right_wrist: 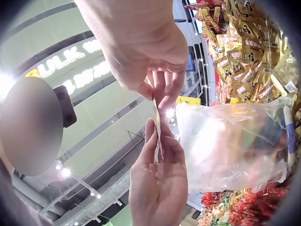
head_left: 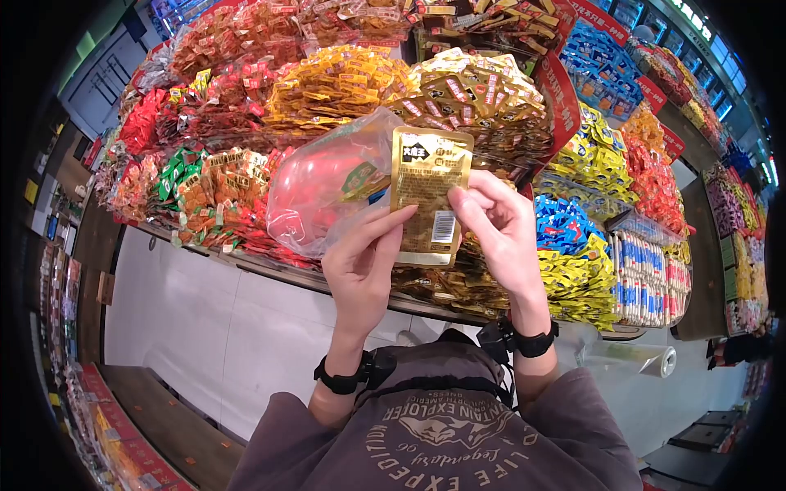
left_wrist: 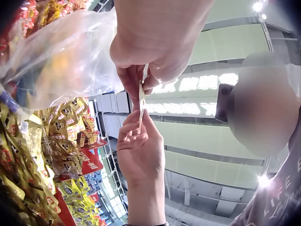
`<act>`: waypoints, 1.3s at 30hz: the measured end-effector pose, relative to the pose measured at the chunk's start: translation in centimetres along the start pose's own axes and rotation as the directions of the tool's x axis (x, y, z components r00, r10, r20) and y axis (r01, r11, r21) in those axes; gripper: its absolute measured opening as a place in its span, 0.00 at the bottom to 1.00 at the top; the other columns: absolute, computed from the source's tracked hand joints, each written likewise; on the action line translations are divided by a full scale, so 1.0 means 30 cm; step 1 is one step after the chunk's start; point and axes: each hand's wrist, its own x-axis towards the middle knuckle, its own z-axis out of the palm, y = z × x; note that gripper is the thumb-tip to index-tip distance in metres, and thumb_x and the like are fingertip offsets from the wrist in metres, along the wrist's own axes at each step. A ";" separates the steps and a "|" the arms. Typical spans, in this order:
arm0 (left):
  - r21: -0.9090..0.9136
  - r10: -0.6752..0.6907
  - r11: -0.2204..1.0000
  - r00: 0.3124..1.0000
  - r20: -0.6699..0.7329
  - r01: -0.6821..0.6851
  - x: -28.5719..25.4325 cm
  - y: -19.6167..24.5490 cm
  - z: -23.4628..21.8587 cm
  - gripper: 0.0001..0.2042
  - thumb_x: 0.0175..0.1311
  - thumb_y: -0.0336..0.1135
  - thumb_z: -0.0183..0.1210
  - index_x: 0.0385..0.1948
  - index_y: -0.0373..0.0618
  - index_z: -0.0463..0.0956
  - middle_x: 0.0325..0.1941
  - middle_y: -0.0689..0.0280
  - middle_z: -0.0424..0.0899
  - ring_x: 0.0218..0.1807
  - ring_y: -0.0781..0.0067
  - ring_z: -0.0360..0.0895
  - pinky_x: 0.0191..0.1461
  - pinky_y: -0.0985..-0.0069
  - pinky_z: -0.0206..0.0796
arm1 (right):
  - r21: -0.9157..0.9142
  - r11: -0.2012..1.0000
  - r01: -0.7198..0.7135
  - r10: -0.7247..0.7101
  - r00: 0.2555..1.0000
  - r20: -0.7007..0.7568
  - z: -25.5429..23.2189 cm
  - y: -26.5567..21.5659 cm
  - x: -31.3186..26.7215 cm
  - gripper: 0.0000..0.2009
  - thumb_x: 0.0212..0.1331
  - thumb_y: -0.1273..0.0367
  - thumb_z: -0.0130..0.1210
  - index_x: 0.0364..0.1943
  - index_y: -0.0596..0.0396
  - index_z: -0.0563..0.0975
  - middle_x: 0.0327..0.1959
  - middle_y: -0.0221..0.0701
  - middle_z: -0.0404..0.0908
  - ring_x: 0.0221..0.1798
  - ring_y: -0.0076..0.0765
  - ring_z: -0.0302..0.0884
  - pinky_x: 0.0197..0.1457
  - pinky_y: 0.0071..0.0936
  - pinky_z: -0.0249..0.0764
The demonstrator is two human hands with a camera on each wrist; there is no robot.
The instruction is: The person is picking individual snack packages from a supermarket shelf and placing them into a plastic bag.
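A flat gold snack packet [head_left: 427,176] stands upright before the chest, its printed back with a white barcode turned to the head camera. My left hand [head_left: 361,274] pinches its left edge, and my right hand [head_left: 506,233] pinches the right edge with the thumb on the printed face. Both wrist views show the packet [left_wrist: 141,96] edge-on, thin between the fingertips of the two hands. Just beyond the left hand, a clear plastic bag [head_left: 307,176] with colourful contents sits over the snack piles.
Sloping bins of wrapped snacks fill the far side: orange packets [head_left: 336,86], gold packets [head_left: 483,94], and yellow packets [head_left: 577,282]. Red sign strips [head_left: 559,106] divide them. A roll of clear bags [head_left: 647,358] lies at the right, and a wooden ledge [head_left: 164,417] stands at the lower left.
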 end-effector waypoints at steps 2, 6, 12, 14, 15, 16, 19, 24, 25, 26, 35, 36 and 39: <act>-0.006 -0.006 1.000 1.000 -0.004 0.006 0.000 0.003 -0.002 0.11 0.65 0.20 0.53 0.45 0.35 0.80 0.44 0.65 0.81 0.41 0.83 0.73 0.45 0.86 0.64 | -0.003 1.000 -0.001 0.001 1.000 0.007 0.002 -0.004 0.000 0.12 0.67 0.71 0.51 0.50 0.62 0.74 0.34 0.25 0.81 0.31 0.11 0.72 0.29 0.14 0.68; -0.019 -0.017 1.000 1.000 -0.001 0.017 -0.001 0.007 -0.006 0.11 0.65 0.20 0.53 0.45 0.35 0.80 0.43 0.64 0.81 0.41 0.83 0.73 0.45 0.86 0.65 | -0.015 1.000 -0.006 0.006 1.000 0.016 0.001 -0.003 0.000 0.12 0.67 0.71 0.51 0.50 0.62 0.74 0.34 0.25 0.81 0.30 0.11 0.72 0.29 0.14 0.68; -0.025 -0.013 1.000 1.000 0.001 0.013 -0.002 0.006 -0.008 0.11 0.65 0.20 0.53 0.45 0.34 0.80 0.44 0.64 0.82 0.42 0.83 0.74 0.46 0.85 0.65 | -0.018 1.000 -0.010 0.010 1.000 0.023 0.001 -0.004 0.000 0.11 0.67 0.71 0.51 0.50 0.62 0.74 0.33 0.25 0.81 0.29 0.11 0.71 0.28 0.14 0.68; -0.026 -0.012 1.000 1.000 0.001 0.012 -0.002 0.005 -0.007 0.11 0.65 0.20 0.53 0.45 0.34 0.80 0.44 0.64 0.82 0.42 0.82 0.74 0.46 0.85 0.65 | -0.023 1.000 -0.012 0.012 1.000 0.022 0.000 -0.005 0.000 0.11 0.67 0.71 0.51 0.50 0.62 0.74 0.32 0.25 0.81 0.29 0.11 0.71 0.28 0.14 0.67; -0.032 -0.012 0.999 1.000 0.000 0.012 -0.002 0.004 -0.007 0.11 0.65 0.20 0.53 0.45 0.34 0.80 0.44 0.64 0.82 0.42 0.82 0.74 0.46 0.85 0.65 | -0.028 1.000 -0.014 0.015 1.000 0.022 0.000 -0.005 0.000 0.12 0.67 0.71 0.51 0.50 0.62 0.74 0.32 0.25 0.81 0.29 0.11 0.71 0.28 0.14 0.67; -0.038 -0.011 0.999 1.000 -0.001 0.011 -0.002 0.003 -0.007 0.11 0.65 0.20 0.53 0.45 0.35 0.80 0.44 0.64 0.81 0.42 0.82 0.74 0.47 0.85 0.65 | -0.028 1.000 -0.013 0.014 1.000 0.021 0.001 -0.007 -0.001 0.12 0.67 0.71 0.51 0.50 0.62 0.74 0.32 0.25 0.81 0.29 0.11 0.71 0.28 0.14 0.67; -0.043 -0.028 0.999 1.000 0.003 0.028 -0.003 0.005 -0.006 0.11 0.65 0.20 0.53 0.45 0.35 0.80 0.44 0.64 0.81 0.43 0.82 0.74 0.47 0.85 0.65 | -0.020 1.000 -0.015 0.015 1.000 0.010 0.003 -0.010 -0.002 0.11 0.67 0.70 0.51 0.50 0.62 0.74 0.32 0.25 0.81 0.28 0.10 0.70 0.27 0.14 0.67; -0.057 -0.024 0.998 1.000 0.000 0.024 -0.002 0.007 -0.001 0.10 0.65 0.21 0.53 0.45 0.35 0.80 0.45 0.64 0.81 0.43 0.82 0.74 0.47 0.85 0.65 | -0.009 1.000 -0.011 0.012 1.000 0.012 0.002 -0.010 -0.003 0.11 0.68 0.70 0.51 0.50 0.62 0.74 0.31 0.24 0.81 0.27 0.10 0.69 0.27 0.14 0.66; -0.059 -0.022 0.998 1.000 -0.003 0.022 -0.002 0.008 0.000 0.10 0.65 0.21 0.53 0.45 0.35 0.80 0.45 0.64 0.81 0.43 0.82 0.74 0.47 0.85 0.65 | -0.009 1.000 -0.011 0.012 1.000 0.012 0.002 -0.010 -0.004 0.11 0.68 0.70 0.51 0.50 0.62 0.74 0.31 0.24 0.81 0.27 0.10 0.69 0.27 0.14 0.66; -0.059 -0.022 0.998 1.000 -0.003 0.022 -0.001 0.008 0.000 0.10 0.65 0.21 0.53 0.45 0.35 0.80 0.45 0.64 0.81 0.43 0.82 0.74 0.47 0.85 0.65 | -0.010 1.000 -0.011 0.011 1.000 0.013 0.001 -0.009 -0.004 0.11 0.68 0.70 0.51 0.50 0.62 0.74 0.31 0.24 0.81 0.27 0.10 0.69 0.27 0.14 0.66; -0.041 -0.042 0.998 0.999 -0.008 0.041 -0.002 0.009 0.003 0.10 0.65 0.22 0.54 0.45 0.36 0.81 0.42 0.66 0.81 0.41 0.84 0.73 0.45 0.86 0.65 | -0.004 1.000 -0.022 0.022 1.000 0.003 0.004 -0.013 -0.003 0.11 0.68 0.70 0.50 0.49 0.62 0.74 0.31 0.24 0.80 0.27 0.10 0.69 0.27 0.13 0.66; -0.041 -0.039 0.998 0.999 -0.007 0.039 -0.001 0.007 0.004 0.10 0.65 0.22 0.54 0.45 0.36 0.80 0.42 0.66 0.81 0.41 0.84 0.73 0.45 0.86 0.65 | -0.004 1.000 -0.019 0.019 1.000 0.007 0.002 -0.013 -0.004 0.11 0.68 0.70 0.50 0.49 0.62 0.74 0.32 0.24 0.80 0.27 0.10 0.69 0.27 0.13 0.66; -0.046 -0.039 0.998 0.999 -0.005 0.039 -0.001 0.003 0.004 0.10 0.65 0.22 0.54 0.45 0.36 0.80 0.42 0.66 0.81 0.40 0.84 0.73 0.45 0.86 0.65 | -0.005 1.000 -0.018 0.018 1.000 0.012 -0.002 -0.010 -0.003 0.11 0.68 0.70 0.50 0.50 0.62 0.74 0.32 0.24 0.80 0.27 0.10 0.69 0.26 0.14 0.66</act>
